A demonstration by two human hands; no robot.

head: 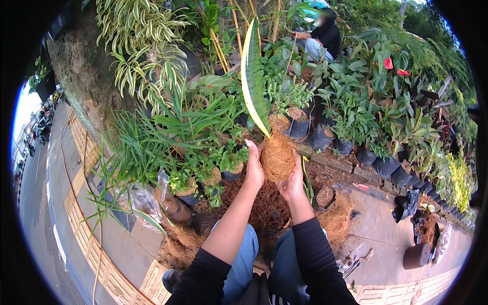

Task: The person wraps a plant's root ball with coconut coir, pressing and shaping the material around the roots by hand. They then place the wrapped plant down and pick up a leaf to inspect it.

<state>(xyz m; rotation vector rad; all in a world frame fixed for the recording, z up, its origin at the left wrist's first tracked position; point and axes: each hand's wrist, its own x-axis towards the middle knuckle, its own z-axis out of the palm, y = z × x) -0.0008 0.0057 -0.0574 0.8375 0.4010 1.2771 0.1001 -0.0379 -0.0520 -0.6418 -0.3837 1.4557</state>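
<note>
Between my two hands is a ball of brown coconut fibre (278, 158), wrapped around the base of a snake plant leaf (253, 76). The leaf stands upright, green with a broad yellow edge. My left hand (254, 166) presses the ball's left side, thumb pointing up. My right hand (292, 179) cups its lower right side, its fingers partly hidden behind the ball. Below the hands, between my knees, lies a heap of dark reddish-brown fibre (267, 204). Another snake plant leaf (307, 179) shows just right of my right hand.
Loose coconut fibre (337, 221) lies on the pavement at right, near a few hand tools (352, 265) and a brown pot (416, 256). Clear plastic bags (143, 200) lie at left. Black-bagged plants (321, 138) line a brick edging. A person (326, 36) crouches among plants behind. A hose (100, 228) crosses the pavement.
</note>
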